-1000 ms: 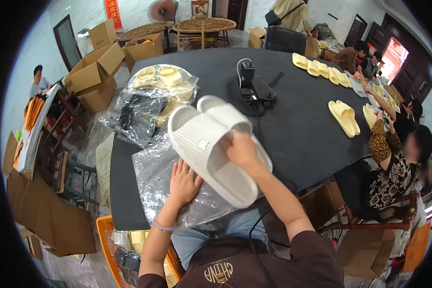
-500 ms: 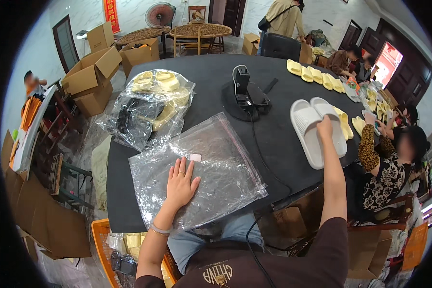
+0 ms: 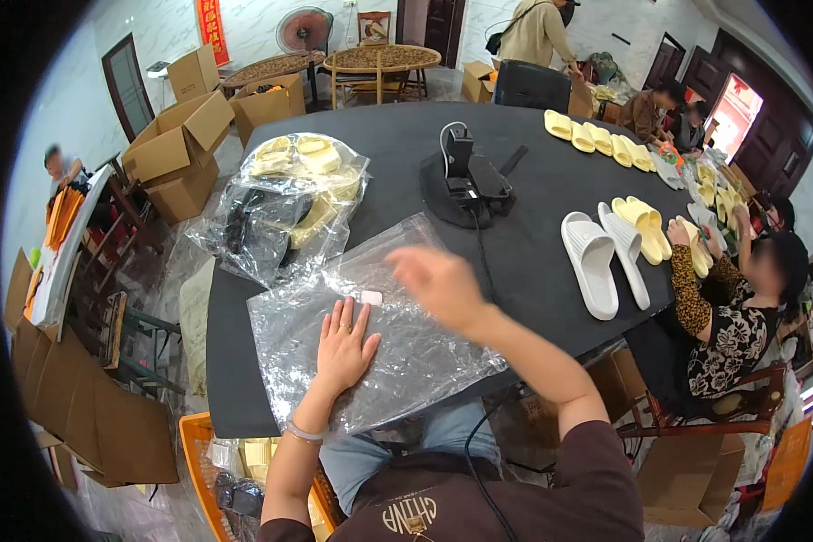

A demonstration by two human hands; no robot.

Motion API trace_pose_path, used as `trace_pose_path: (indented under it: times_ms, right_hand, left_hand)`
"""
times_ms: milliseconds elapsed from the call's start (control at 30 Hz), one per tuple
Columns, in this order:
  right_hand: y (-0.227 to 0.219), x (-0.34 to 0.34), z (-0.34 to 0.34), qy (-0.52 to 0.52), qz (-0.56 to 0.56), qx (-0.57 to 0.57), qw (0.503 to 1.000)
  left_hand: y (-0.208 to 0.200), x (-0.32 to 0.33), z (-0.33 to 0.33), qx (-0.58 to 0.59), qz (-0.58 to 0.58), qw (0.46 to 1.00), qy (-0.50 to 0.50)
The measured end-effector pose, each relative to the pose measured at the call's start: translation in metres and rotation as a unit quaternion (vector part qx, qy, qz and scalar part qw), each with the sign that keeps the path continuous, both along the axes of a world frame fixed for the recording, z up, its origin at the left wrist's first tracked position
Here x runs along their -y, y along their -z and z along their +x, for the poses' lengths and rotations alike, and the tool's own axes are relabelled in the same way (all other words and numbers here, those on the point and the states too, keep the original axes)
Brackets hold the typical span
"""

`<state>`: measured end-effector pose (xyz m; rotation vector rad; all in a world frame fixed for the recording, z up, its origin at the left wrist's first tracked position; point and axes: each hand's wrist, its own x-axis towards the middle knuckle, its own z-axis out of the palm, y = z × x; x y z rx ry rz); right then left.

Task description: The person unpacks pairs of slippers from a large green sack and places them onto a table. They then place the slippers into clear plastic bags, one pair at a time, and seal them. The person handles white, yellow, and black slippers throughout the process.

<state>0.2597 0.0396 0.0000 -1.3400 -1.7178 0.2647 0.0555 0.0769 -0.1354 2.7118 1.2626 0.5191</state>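
Observation:
My left hand (image 3: 344,350) lies flat with its fingers stretched out on a large clear plastic bag (image 3: 411,366) spread on the black table. A small pale pink label (image 3: 371,297) sits on the bag at my fingertips. Above the bag's right half hovers my right hand (image 3: 441,287); motion smears its fingers, and nothing shows in its grasp. To the right rest two light grey slippers, one facing up (image 3: 591,271) and the other tilted onto its side (image 3: 625,253). Just beyond them is a pair of yellow slippers (image 3: 643,228).
Bagged slippers (image 3: 321,203) are piled at the table's left. A black device on a stand (image 3: 465,181) trails a cable toward me. Yellow slippers (image 3: 596,137) line the far right edge. A co-worker (image 3: 736,316) sits at right, handling slippers. An orange crate (image 3: 203,479) stands below left.
My right hand has let go of the grey slippers and swung left over the bag. The slippers now stand apart on the table. My left hand stays on the bag.

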Motion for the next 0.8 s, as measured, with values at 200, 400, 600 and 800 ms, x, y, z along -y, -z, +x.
trace_pose_path:
  times_ms: [200,400,600,800]
  right_hand:
    - [0.074,-0.033,-0.078,-0.061,-0.176,0.127,0.974]
    - [0.135,-0.102,-0.051,0.146,-0.137,0.006,0.98]
    - [0.147,-0.098,-0.04,0.175,-0.091,0.105,0.975]
    - [0.145,-0.103,-0.03,0.146,-0.103,0.097,0.979]
  left_hand:
    - [-0.007,-0.003,-0.002,-0.03,-0.045,0.998,0.014]
    - [-0.002,-0.002,0.0,-0.011,-0.019,1.0,-0.006]
    - [0.007,-0.003,-0.004,0.007,0.007,1.0,-0.003]
    - [-0.003,0.0,-0.002,0.128,-0.009,0.992,-0.015]
